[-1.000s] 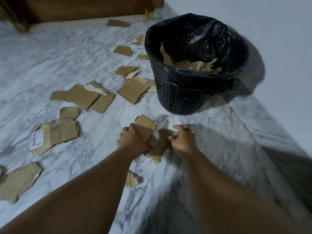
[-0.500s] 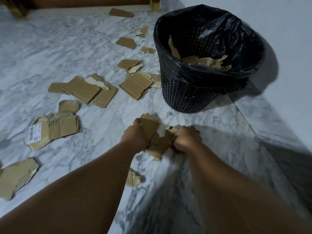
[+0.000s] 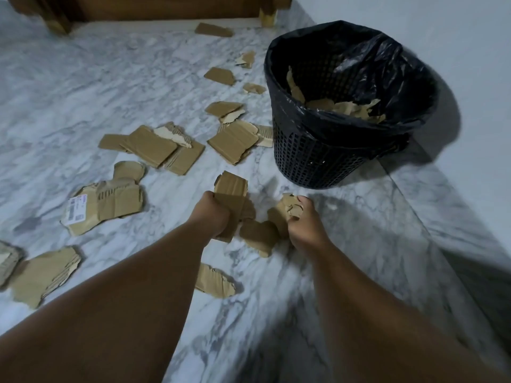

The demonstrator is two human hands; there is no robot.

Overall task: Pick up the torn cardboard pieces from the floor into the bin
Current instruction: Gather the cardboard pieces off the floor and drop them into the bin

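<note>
- The left hand (image 3: 214, 215) was curled into a fist around a folded brown cardboard piece (image 3: 231, 186), whose upper end stood up above the knuckles.
- The right hand (image 3: 302, 223) had its fingers closed on a crumpled, ragged-edged cardboard scrap (image 3: 289, 207); a flatter torn piece (image 3: 258, 236) hung or lay between the two hands, and it could not be told which hand carried it.
- Both hands hovered low over the marble floor (image 3: 83, 84), just in front of the bin (image 3: 318, 158) and a little to its left.
- The bin was a black perforated plastic basket lined with a black plastic bag (image 3: 387, 59) folded over its rim. Inside lay a heap of torn cardboard (image 3: 343, 106), pale brown with jagged edges; the separate pieces could not be counted.
- On the floor, about a dozen more torn pieces were scattered, all brown corrugated board with rough, ripped edges.
- One large piece (image 3: 107, 205) at the left carried a white printed label (image 3: 76, 212).
- A stack of overlapping flat pieces (image 3: 154, 146) lay beyond it, and another ribbed piece (image 3: 233, 142) lay close beside the bin's base.
- One small piece (image 3: 215, 281) lay between the forearms, nearer the person.
- Another large piece (image 3: 44, 275) lay at the far left edge.
- Wooden furniture (image 3: 154, 6) stood along the far edge of the floor.
</note>
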